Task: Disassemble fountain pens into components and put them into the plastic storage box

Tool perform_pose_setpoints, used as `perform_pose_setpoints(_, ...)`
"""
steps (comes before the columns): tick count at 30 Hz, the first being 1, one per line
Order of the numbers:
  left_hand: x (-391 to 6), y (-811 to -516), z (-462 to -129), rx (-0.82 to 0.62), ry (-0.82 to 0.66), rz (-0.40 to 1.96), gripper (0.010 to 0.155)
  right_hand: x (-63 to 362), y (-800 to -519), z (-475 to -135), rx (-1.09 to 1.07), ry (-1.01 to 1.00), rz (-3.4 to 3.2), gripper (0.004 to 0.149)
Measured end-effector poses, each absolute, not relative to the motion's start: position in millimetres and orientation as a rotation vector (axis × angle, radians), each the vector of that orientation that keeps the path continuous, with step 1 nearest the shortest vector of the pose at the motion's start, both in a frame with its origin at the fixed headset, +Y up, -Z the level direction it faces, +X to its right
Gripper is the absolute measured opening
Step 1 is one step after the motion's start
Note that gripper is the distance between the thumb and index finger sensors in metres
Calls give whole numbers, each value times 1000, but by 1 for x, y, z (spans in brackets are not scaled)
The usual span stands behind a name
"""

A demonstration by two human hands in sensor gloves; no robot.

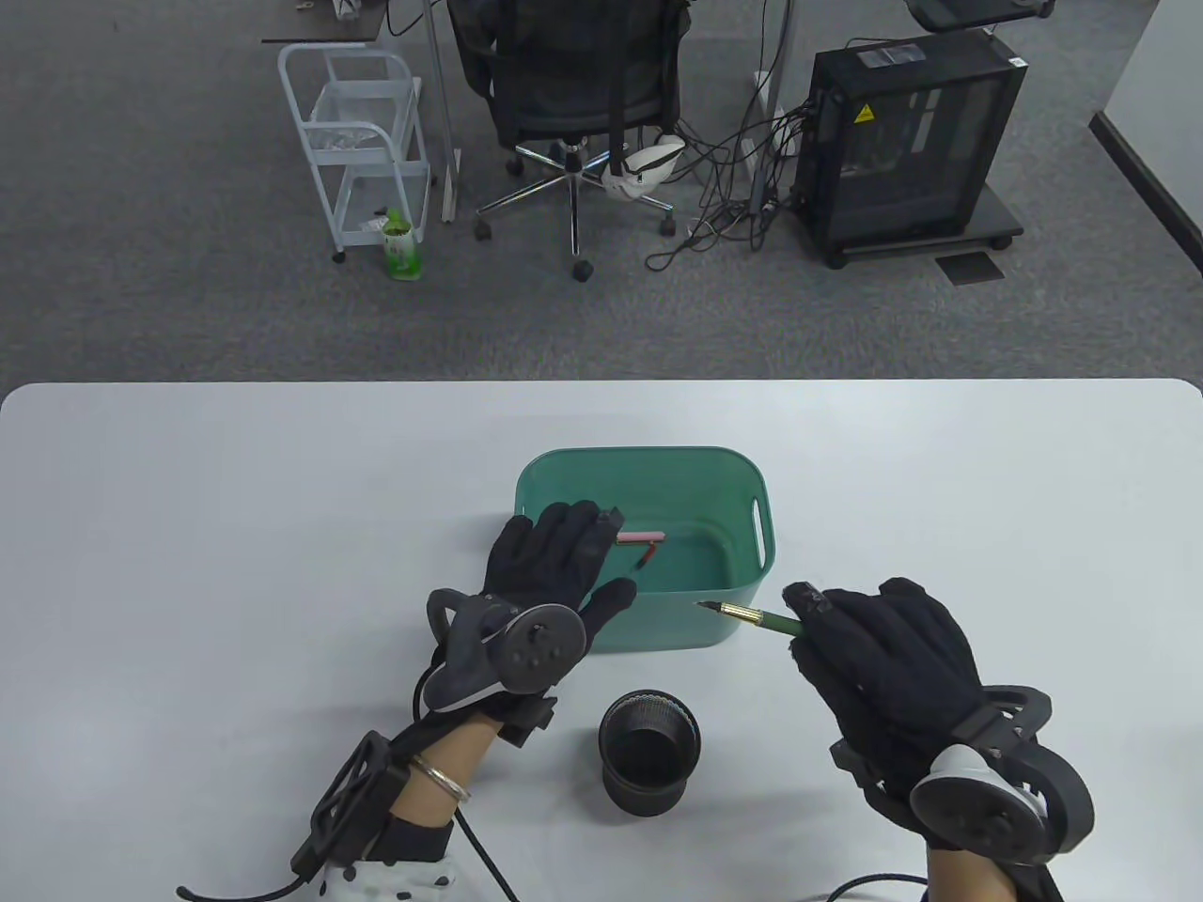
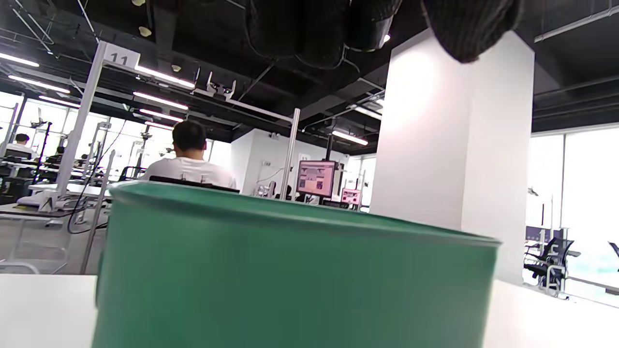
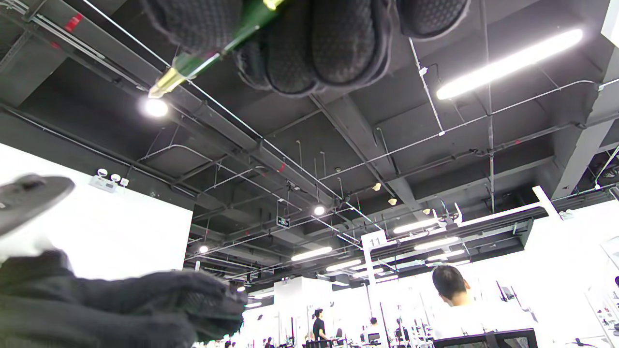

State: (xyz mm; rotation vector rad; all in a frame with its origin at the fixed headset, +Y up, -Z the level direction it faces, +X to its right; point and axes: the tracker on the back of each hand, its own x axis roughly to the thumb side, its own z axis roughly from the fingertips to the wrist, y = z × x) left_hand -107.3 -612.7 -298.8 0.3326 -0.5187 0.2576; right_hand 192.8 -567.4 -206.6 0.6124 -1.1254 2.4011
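Note:
A teal plastic storage box (image 1: pixel 742 489) stands mid-table, with a pink pen part (image 1: pixel 641 538) and a thin dark-red piece (image 1: pixel 648 556) on its floor. My left hand (image 1: pixel 561 562) hovers over the box's near-left corner, fingers spread and holding nothing. My right hand (image 1: pixel 869 644) is right of the box and grips a green fountain pen (image 1: pixel 763 617) whose gold nib points left at the box's near-right corner. In the right wrist view the green pen (image 3: pixel 203 57) crosses under my curled fingers (image 3: pixel 333 43). The left wrist view shows the box wall (image 2: pixel 295 275) up close.
A black mesh pen cup (image 1: pixel 649 750) stands near the front edge between my wrists. Beyond the table are an office chair (image 1: pixel 573 85), a white trolley (image 1: pixel 357 141) and a black computer case (image 1: pixel 907 141). People sit at distant desks in the wrist views.

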Motion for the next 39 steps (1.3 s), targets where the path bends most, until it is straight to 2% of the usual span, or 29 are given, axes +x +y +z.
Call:
perform_pose_setpoints(15, -126, -603, -242, 490, -573, 317, 70, 180, -576, -213, 651, -1075, 2469, 44)
perform_pose_setpoints(39, -124, -601, -222, 661, -722, 379, 65, 155, -591, -217, 767, -990, 2552, 44)
